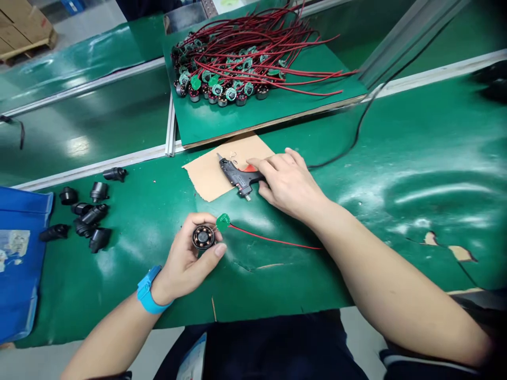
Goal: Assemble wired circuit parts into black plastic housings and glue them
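My left hand [188, 258], with a blue band at the wrist, grips a small round motor [203, 237] between thumb and fingers. Its ring of copper coils faces up, inside a black rim. Beside it, near my fingertips, a green circuit board [223, 222] hangs on thin leads, and a red wire [273, 240] trails from it to the right. A black glue gun [241, 178] lies on its side over a piece of cardboard [202, 182], nozzle toward the upper left. My right hand [287, 182] has thumb and index finger around its handle; the other fingers are partly hidden.
Many motors with boards and red wires [253, 58] are heaped on a raised green shelf [285, 113] at the back. Several black plastic housings [93, 214] lie at left beside a blue bin [19, 274]. A black cord [358, 129] runs from the glue gun rightward and up.
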Demonstrator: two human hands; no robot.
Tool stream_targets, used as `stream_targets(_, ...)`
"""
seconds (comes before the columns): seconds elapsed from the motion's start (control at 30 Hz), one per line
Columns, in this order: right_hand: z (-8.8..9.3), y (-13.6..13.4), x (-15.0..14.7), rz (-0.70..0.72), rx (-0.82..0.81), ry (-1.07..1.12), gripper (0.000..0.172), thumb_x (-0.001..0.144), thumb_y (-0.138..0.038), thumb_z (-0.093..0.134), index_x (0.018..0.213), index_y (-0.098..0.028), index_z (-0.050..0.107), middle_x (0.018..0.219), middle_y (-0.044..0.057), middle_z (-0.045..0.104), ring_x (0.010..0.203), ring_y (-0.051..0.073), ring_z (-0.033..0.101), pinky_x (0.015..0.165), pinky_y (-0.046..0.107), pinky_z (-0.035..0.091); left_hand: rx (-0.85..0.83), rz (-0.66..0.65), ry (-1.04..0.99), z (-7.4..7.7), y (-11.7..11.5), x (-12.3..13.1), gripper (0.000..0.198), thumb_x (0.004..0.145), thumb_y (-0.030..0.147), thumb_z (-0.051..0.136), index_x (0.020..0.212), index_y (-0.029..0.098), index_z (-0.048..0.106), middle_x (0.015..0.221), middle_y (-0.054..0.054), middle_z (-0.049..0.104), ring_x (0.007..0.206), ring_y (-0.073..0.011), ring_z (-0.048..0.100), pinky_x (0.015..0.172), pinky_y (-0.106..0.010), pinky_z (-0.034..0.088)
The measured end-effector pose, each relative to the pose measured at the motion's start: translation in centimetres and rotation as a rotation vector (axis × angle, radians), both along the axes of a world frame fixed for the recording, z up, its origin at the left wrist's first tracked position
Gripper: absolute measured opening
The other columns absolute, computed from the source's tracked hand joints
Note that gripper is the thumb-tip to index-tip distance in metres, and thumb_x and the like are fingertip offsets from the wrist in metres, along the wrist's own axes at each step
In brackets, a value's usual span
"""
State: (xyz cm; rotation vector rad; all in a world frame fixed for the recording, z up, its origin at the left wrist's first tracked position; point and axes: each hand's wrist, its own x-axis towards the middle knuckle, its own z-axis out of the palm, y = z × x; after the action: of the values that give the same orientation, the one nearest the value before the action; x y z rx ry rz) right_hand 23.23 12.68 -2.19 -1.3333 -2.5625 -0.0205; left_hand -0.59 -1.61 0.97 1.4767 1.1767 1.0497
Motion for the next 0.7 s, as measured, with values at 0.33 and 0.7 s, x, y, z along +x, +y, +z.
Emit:
stream_targets(0.33,5.2,-3.2,1.6,0.132,-0.114,0.638,0.021,0.094,-0.037,0.069,0.11,-0.023,0.068,0.087,0.003,0.065,0.068,0.018,0.058,0.062,0.033,0.048,0.109,0.243,0.155,0.6,1.2,-0.4,0.018,0.089,0.025,0.076,0.102,0.024,0.063,0.072,0.006,0.059,0.059,-0.0075,0.051,0.056,-0.017,0.04)
stream_targets(0.7,6.9,-5.8,0.5,0.309,-0.434,0.779,0.017,0.095,-0.042,0.07,0.097,-0.026,0.068,0.078,-0.002,0.064,0.064,0.014,0.057,0.058,0.03,0.047,0.014,0.361,0.133,0.9,1.7,-0.6,0.014,0.087,0.03,0.074,0.083,0.019,0.065,0.059,0.006,0.047,0.051,-0.0077,0.038,0.047,-0.019,0.03)
